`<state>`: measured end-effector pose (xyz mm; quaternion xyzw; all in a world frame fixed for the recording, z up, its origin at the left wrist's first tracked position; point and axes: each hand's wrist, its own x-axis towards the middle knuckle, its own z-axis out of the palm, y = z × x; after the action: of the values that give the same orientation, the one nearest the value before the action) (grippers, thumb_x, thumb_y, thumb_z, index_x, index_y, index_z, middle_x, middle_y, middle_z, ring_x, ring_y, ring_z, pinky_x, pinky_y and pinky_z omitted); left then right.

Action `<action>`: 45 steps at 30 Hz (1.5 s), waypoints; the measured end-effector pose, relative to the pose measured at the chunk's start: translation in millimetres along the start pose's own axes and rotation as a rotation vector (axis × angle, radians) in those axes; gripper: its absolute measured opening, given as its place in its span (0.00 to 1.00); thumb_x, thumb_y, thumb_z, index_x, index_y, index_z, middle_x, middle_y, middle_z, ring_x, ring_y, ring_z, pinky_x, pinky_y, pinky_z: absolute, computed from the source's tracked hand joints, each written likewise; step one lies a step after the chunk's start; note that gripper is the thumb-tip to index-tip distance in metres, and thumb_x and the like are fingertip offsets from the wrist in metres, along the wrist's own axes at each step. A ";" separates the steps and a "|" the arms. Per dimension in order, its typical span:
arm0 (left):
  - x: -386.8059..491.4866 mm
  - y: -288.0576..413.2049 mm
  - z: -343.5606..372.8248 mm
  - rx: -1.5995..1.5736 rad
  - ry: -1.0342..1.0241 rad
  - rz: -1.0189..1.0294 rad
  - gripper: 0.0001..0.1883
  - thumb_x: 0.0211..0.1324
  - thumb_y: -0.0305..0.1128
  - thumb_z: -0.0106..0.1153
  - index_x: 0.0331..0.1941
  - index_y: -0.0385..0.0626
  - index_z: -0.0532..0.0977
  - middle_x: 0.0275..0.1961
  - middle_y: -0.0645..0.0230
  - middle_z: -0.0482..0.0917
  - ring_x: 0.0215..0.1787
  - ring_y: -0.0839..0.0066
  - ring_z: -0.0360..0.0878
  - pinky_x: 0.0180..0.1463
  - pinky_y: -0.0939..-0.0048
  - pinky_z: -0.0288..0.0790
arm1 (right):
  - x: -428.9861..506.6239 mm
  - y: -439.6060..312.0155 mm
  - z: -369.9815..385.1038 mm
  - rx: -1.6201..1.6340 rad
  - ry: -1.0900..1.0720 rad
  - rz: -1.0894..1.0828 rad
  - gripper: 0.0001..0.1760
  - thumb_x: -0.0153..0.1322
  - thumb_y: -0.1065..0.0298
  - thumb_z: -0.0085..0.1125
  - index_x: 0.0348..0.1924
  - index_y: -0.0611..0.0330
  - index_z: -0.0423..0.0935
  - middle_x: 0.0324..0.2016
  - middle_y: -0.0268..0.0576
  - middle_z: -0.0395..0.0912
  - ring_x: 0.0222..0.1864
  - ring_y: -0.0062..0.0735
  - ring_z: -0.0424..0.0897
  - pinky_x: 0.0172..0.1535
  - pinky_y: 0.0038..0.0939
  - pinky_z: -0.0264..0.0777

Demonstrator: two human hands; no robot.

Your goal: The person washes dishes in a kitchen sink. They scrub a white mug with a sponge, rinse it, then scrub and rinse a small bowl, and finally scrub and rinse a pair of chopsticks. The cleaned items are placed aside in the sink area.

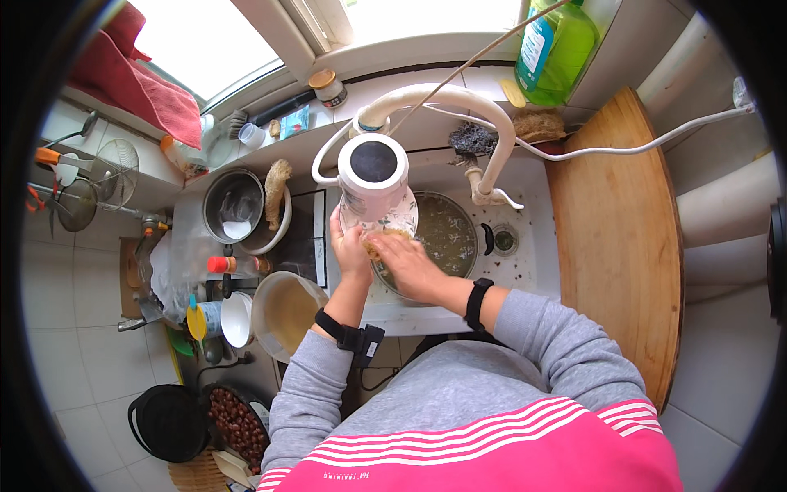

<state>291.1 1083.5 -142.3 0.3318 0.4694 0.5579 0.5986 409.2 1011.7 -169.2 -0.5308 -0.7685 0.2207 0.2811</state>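
Note:
A white plate with a leaf pattern (403, 212) is gripped at its left edge by my left hand (353, 253). My right hand (407, 263) presses a yellowish scrubber, seemingly a loofah piece (371, 248), against the plate's near part. Part of the plate is hidden beneath the white electric faucet body (373, 190), which stands above it from this view. Below my hands, a round metal basin (474, 246) of murky water (446, 230) sits in the white sink (522, 258).
A curved white spout (505, 132) arches over the sink. At right stands a wooden board (621, 246). A plastic tub of cloudy liquid (289, 310), a white bowl (237, 320) and a metal pot (232, 200) crowd the left. Green detergent (562, 55) stands on the ledge.

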 end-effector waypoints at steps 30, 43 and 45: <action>-17.1 16.3 3.0 0.353 -0.121 -0.389 0.21 0.71 0.46 0.38 0.63 0.54 0.57 0.53 0.64 0.75 0.45 0.69 0.82 0.31 0.67 0.81 | 37.6 43.3 -28.0 -0.056 -0.092 0.107 0.14 0.61 0.73 0.61 0.40 0.59 0.76 0.42 0.49 0.74 0.46 0.50 0.76 0.47 0.40 0.75; -20.2 6.1 -3.1 0.288 -0.100 -0.229 0.25 0.72 0.40 0.40 0.68 0.49 0.51 0.57 0.60 0.71 0.49 0.72 0.79 0.36 0.72 0.79 | 37.4 30.1 -23.0 -0.251 0.111 0.231 0.12 0.63 0.71 0.57 0.40 0.62 0.77 0.42 0.50 0.71 0.50 0.47 0.73 0.47 0.38 0.76; -22.2 1.1 -1.6 0.247 -0.059 -0.216 0.25 0.72 0.40 0.40 0.68 0.49 0.51 0.57 0.60 0.71 0.49 0.72 0.79 0.38 0.71 0.79 | 31.5 25.5 -21.0 -0.250 0.029 0.321 0.09 0.63 0.72 0.56 0.35 0.65 0.79 0.40 0.52 0.71 0.48 0.47 0.74 0.44 0.37 0.78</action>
<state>290.6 1061.7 -137.6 0.3666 0.5497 0.4182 0.6233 432.1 1050.9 -163.6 -0.6804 -0.6913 0.1576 0.1853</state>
